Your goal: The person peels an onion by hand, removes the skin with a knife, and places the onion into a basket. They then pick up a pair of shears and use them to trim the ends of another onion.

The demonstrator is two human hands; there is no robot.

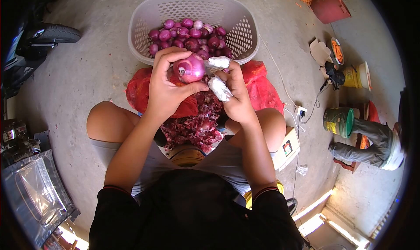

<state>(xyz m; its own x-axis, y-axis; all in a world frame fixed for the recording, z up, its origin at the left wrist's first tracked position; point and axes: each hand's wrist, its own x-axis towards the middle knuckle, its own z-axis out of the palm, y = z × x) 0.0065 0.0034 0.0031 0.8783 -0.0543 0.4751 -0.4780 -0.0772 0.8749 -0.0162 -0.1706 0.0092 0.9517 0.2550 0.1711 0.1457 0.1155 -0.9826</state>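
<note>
My left hand (164, 88) holds a red onion (190, 68) between thumb and fingers, its cut-looking pale end turned towards me. Close beside it, my right hand (238, 95) is closed, with silvery-white wrapping (220, 88) on the thumb and forefinger. Whatever the right hand grips is too hidden to name. Below both hands lies a heap of loose onion skins (197, 127) between my legs. Beyond them a grey plastic basket (251, 36) holds many peeled-looking red onions (192, 33). Red mesh sacking (264, 90) spreads on either side of the skins.
A white power adapter (300, 111) and cables lie on the floor to my right, near a box (288, 147). Further right, a person in grey trousers (372, 140) is beside a green-rimmed bucket (339, 122). A motorcycle wheel (61, 33) stands at far left.
</note>
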